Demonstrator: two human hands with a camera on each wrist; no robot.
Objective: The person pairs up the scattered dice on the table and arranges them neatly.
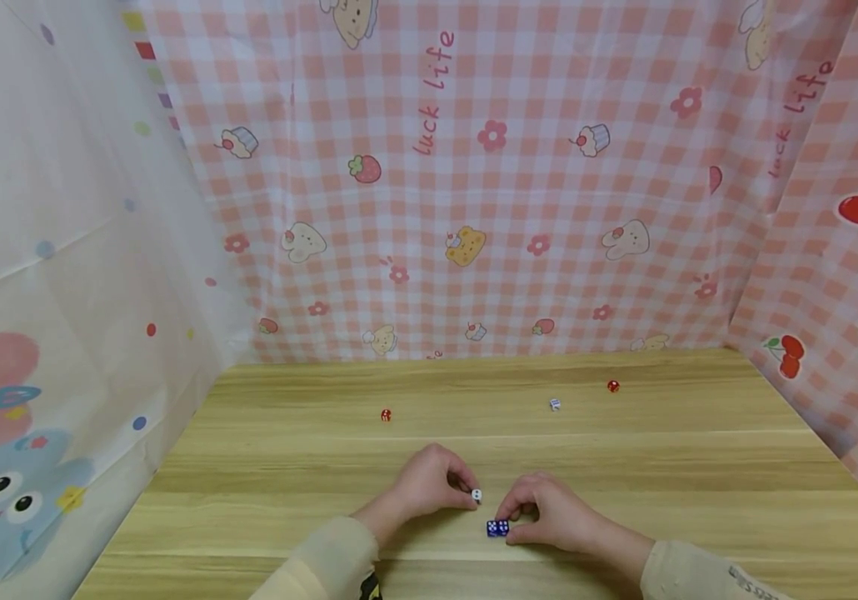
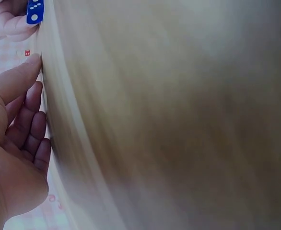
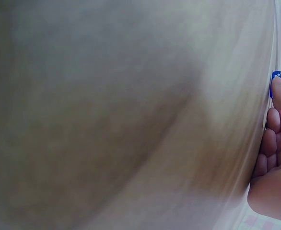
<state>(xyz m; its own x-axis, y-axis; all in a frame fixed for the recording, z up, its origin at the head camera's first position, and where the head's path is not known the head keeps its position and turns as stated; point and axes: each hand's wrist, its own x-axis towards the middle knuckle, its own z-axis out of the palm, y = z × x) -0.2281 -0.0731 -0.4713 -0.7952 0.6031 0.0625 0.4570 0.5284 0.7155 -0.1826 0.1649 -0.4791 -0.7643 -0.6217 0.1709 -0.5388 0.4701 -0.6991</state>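
In the head view, my left hand point(image 1: 432, 483) pinches a white die point(image 1: 477, 495) at its fingertips, low over the wooden table. The die is hidden in the left wrist view, where the thumb and curled fingers show. My right hand point(image 1: 552, 512) is just to the right and nearer to me. Its thumb and finger hold the right one of two blue dice point(image 1: 498, 528), which stand side by side with white pips facing up. The right wrist view shows a blue die point(image 3: 277, 75) by the thumb.
Farther back on the wooden table point(image 1: 286, 467) lie a red die point(image 1: 386, 415) to the left, a white die point(image 1: 555, 405) right of centre and another red die point(image 1: 613, 387) beyond it. A pink checked cloth point(image 1: 519, 200) hangs behind the table, with patterned cloth on both sides.
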